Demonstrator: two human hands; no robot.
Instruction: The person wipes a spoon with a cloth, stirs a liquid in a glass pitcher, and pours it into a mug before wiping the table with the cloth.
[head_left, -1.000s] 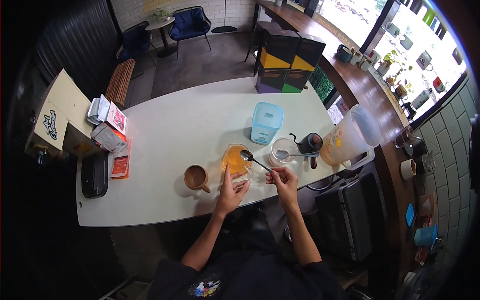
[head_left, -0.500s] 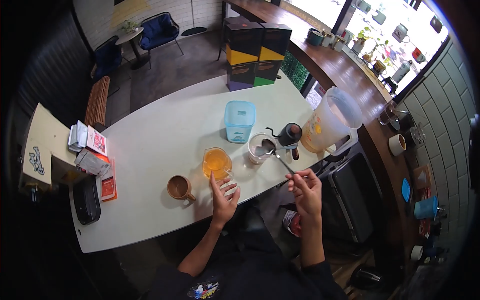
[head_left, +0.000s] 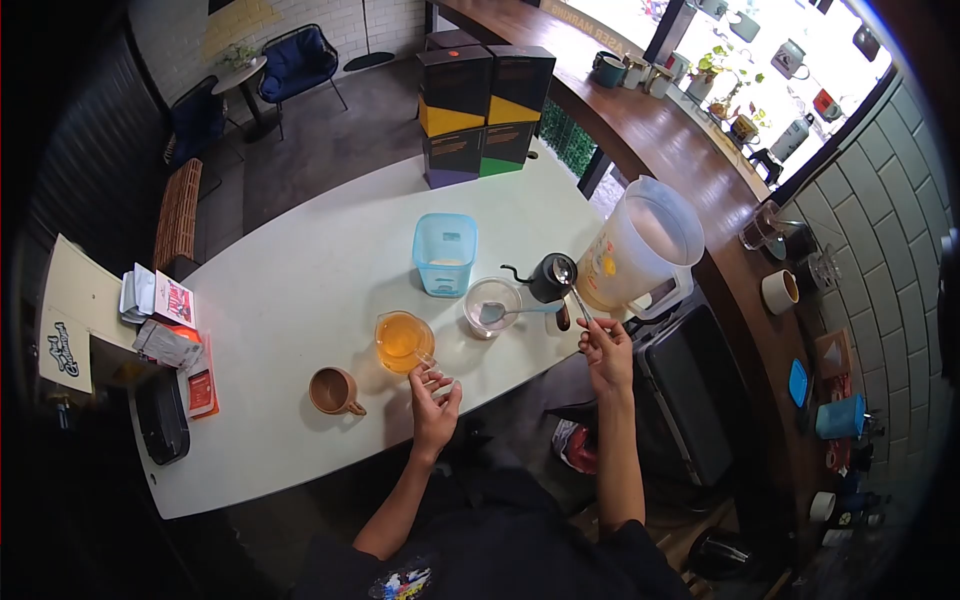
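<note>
In my right hand (head_left: 608, 356) a metal spoon (head_left: 574, 290) is pinched by its handle, bowl up and overlapping the black hand grinder (head_left: 548, 283). My left hand (head_left: 434, 412) has its fingertips right at the handle of a glass jug (head_left: 402, 338) holding amber liquid; its thumb stands apart from the curled fingers. Between the hands stands a clear cup (head_left: 476, 322) with a pale blue spatula (head_left: 520, 309) resting in it. Left of the jug is a brown mug (head_left: 333, 391). Behind the cup sits a light blue plastic container (head_left: 444, 262).
A large translucent pitcher (head_left: 625, 255) stands at the table's right edge. Stacked dark boxes (head_left: 480, 115) occupy the far end of the white table (head_left: 260, 300). Packets (head_left: 172, 343) and a black case (head_left: 163, 418) lie at left. A wooden counter (head_left: 690, 150) with mugs curves along the right.
The spoon has moved from over the cup to the right, in front of the grinder, uncovering the spatula. My left hand has shifted slightly down beside the jug's handle. The view has turned a little.
</note>
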